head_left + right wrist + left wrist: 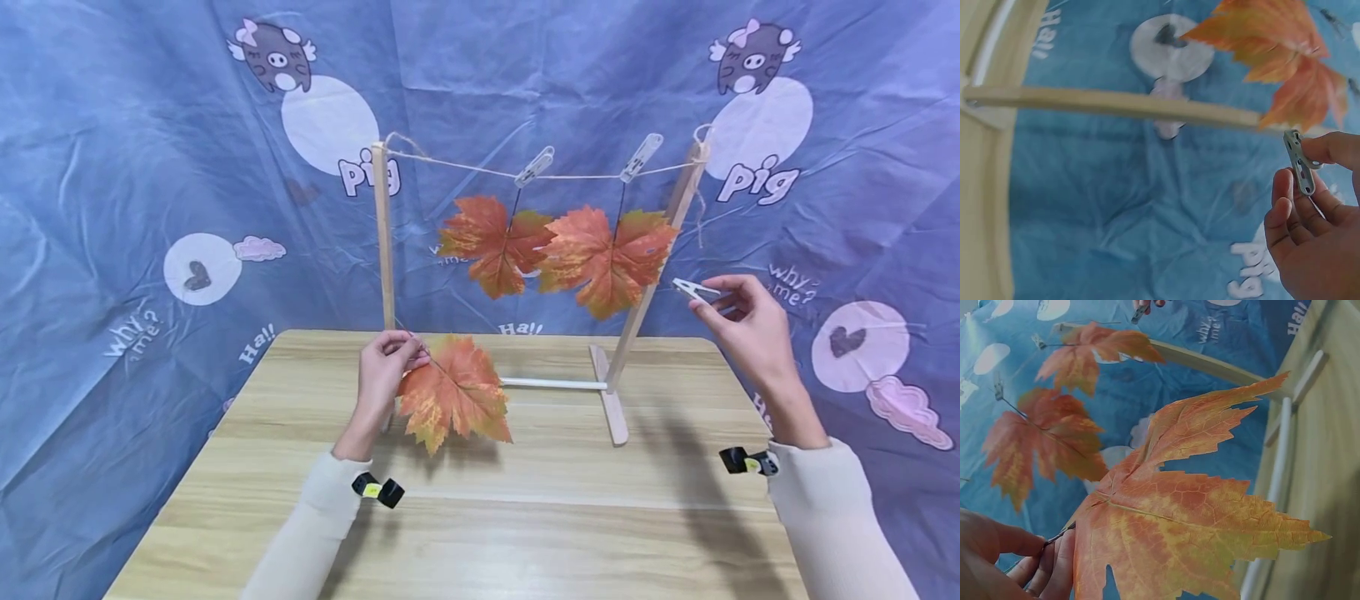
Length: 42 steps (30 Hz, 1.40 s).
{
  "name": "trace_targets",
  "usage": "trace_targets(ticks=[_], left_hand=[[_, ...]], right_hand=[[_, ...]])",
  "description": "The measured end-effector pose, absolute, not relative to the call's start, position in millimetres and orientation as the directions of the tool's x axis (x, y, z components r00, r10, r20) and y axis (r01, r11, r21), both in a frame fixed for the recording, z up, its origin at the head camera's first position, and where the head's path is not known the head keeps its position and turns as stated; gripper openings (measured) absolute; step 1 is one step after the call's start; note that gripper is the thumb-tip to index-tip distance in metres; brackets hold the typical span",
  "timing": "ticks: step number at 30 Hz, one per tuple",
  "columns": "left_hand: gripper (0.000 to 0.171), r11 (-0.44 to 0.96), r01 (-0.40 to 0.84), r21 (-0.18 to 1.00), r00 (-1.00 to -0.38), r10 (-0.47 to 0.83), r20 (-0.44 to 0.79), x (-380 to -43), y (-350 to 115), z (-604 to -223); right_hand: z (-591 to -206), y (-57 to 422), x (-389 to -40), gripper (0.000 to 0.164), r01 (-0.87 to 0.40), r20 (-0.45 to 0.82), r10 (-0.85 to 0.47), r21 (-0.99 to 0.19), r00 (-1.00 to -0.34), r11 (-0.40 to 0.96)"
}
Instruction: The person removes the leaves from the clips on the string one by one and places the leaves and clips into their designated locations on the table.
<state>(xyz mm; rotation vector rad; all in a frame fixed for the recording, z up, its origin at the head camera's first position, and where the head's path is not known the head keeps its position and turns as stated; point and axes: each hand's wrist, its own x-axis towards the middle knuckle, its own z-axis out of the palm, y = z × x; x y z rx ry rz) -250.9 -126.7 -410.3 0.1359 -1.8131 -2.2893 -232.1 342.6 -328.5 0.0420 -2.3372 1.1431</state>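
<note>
My left hand [386, 367] pinches the thin dark stem of an orange maple leaf [457, 392] between thumb and fingers, low over the table by the left post. The leaf's blade spreads to the right of the fingers and fills much of the left wrist view. My right hand [753, 329] holds a light grey clothespin [1299, 164] by its handle end, right of the rack's right post. Two more maple leaves, a left one [495, 242] and a right one [607, 258], hang by their stems from a string [577, 177], each under a white clothespin [534, 167].
The wooden rack has a left post [384, 242], a right post [637, 325], a foot [609, 400] and a white lower bar [555, 383]. It stands on a wood-grain table [525, 533]. Behind hangs a blue patterned cloth [465, 83].
</note>
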Motion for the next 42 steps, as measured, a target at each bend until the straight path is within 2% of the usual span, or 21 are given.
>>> trace_targets(ticks=[5,15,23,33,38,42], left_hand=[[0.008,-0.249,0.072,0.966,-0.976,-0.219,0.016,-251,-125,-429],[0.012,-0.301,0.006,0.953,-0.973,-0.222,-0.064,-249,-117,-464],[0.007,-0.322,-0.086,0.943,-0.957,-0.236,-0.167,-246,-105,-493],[0.008,-0.328,-0.171,0.929,-0.944,-0.217,-0.250,-243,-99,-518],[0.004,-0.302,-0.184,0.935,-0.947,-0.199,-0.251,-241,-99,-524],[0.013,-0.255,-0.192,0.948,-0.955,-0.173,-0.240,-240,-100,-529]], right_hand=[[-352,356,-235,0.038,-0.226,0.455,0.177,-0.699,-0.873,0.679],[-409,371,-247,0.036,-0.140,0.347,0.111,-0.624,-0.931,0.768],[-456,376,-258,0.035,-0.126,0.260,0.060,-0.640,-0.964,0.758],[-495,378,-266,0.039,0.058,0.052,0.114,-0.616,-0.992,0.785],[-506,378,-267,0.040,0.082,0.027,0.121,-0.591,-0.992,0.803],[-513,376,-268,0.036,0.092,0.026,0.133,-0.588,-0.991,0.804]])
